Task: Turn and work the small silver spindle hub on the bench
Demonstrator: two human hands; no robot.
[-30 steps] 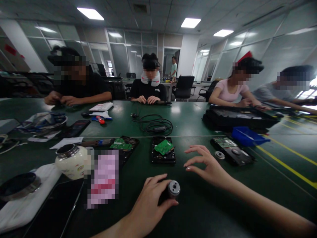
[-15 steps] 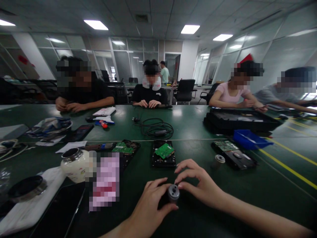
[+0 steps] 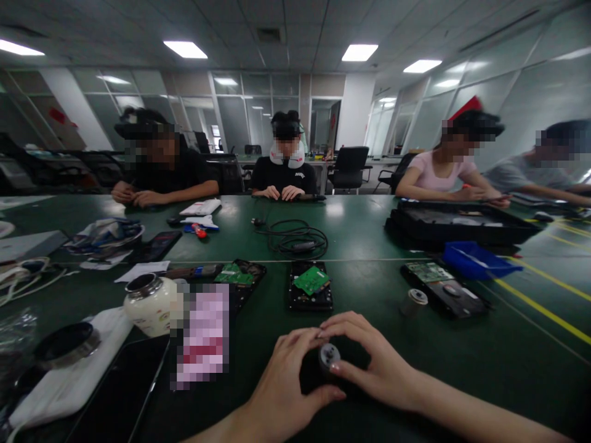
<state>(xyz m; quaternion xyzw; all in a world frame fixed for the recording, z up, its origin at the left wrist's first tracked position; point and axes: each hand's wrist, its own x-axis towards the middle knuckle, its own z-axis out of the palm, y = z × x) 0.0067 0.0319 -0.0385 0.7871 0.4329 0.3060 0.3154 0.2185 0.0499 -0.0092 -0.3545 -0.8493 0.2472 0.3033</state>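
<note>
A small silver cylinder with a dark body [image 3: 329, 355] sits low in the middle of the view, just above the green table [image 3: 369, 234]. My left hand [image 3: 286, 375] wraps round its dark body from the left. My right hand [image 3: 369, 363] closes on its silver end from the right, thumb and fingers pinching it. The two hands' fingertips nearly touch above the part. Just beyond them lies an opened hard drive with a green circuit board [image 3: 310, 285].
Another hard drive [image 3: 443, 286] and a small round part [image 3: 417, 298] lie to the right, with a blue bin [image 3: 475, 258] behind. A white jar [image 3: 150, 303], a lid [image 3: 67, 344] and a dark tablet [image 3: 124, 394] lie left. A coiled cable [image 3: 295, 240] lies mid-table. Several people sit across.
My right hand came down from hovering open above the table and closed on the cylinder's silver end. My left hand kept its hold. The view shifted slightly.
</note>
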